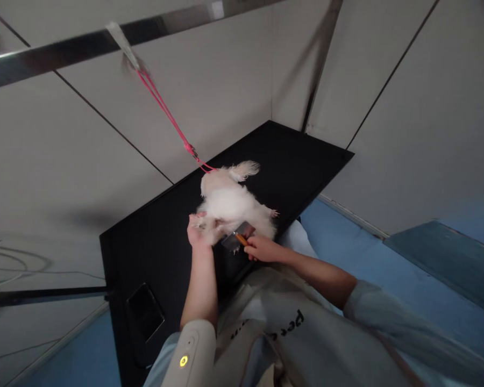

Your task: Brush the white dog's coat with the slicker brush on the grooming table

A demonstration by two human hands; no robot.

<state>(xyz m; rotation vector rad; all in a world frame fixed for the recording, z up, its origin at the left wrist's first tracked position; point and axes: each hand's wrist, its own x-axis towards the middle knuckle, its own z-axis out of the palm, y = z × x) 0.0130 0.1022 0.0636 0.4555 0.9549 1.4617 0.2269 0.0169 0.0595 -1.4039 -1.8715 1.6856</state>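
Note:
A small white dog [228,200] is on the black grooming table [302,161], its fluffy ear or tail sticking out to the far right. My left hand [197,230] is closed around one of its legs at the near left; the fingers are partly hidden by fur. In my right hand [262,249] is a slicker brush [239,236], gripped by its orange handle. Its wide flat head lies against the fur on the dog's near side. A paw shows just below the brush head, and another pokes out on the right.
A pink grooming loop [165,110] runs from the metal bar [76,51] down to the dog. Near the table's left corner lies a black phone [146,312]. Pale wall panels [226,80] stand behind; cables [16,263] hang at left. The floor [347,226] is blue.

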